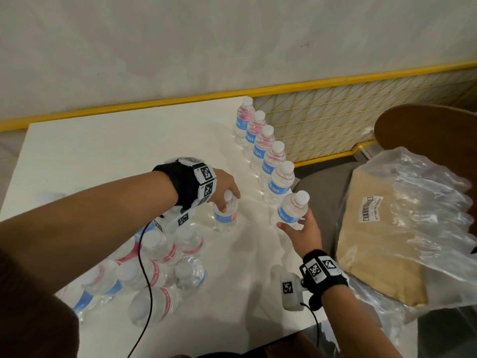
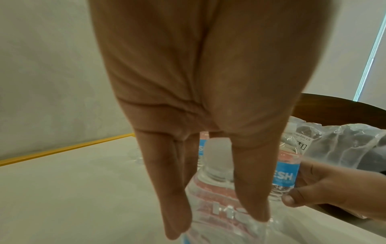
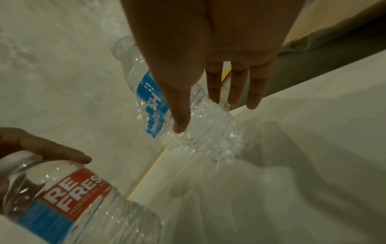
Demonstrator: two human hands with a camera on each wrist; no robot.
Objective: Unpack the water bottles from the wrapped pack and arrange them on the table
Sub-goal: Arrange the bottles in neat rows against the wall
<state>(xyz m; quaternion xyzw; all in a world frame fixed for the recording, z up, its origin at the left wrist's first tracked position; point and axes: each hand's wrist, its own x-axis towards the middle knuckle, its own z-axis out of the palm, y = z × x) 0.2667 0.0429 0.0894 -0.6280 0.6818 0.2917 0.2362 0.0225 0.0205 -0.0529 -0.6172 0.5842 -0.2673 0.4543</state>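
Observation:
Five clear water bottles (image 1: 260, 143) with blue-and-red labels stand in a row along the right edge of the white table (image 1: 103, 156). My right hand (image 1: 296, 223) holds another bottle (image 1: 293, 210) by its lower body, tilted, at the near end of that row; thumb (image 3: 181, 115) on the bottle (image 3: 200, 130). My left hand (image 1: 228, 200) grips the neck of an upright bottle (image 1: 225, 215) mid-table, fingers (image 2: 250, 189) either side of its cap (image 2: 217, 156). Several more bottles (image 1: 154, 267) stand clustered at the near left.
The torn clear plastic wrap (image 1: 418, 208) with its cardboard base (image 1: 371, 254) lies on a brown chair (image 1: 426, 130) to the right of the table. A yellow-framed mesh panel (image 1: 335, 120) stands behind the bottle row. Wrist-camera cables hang over the near table.

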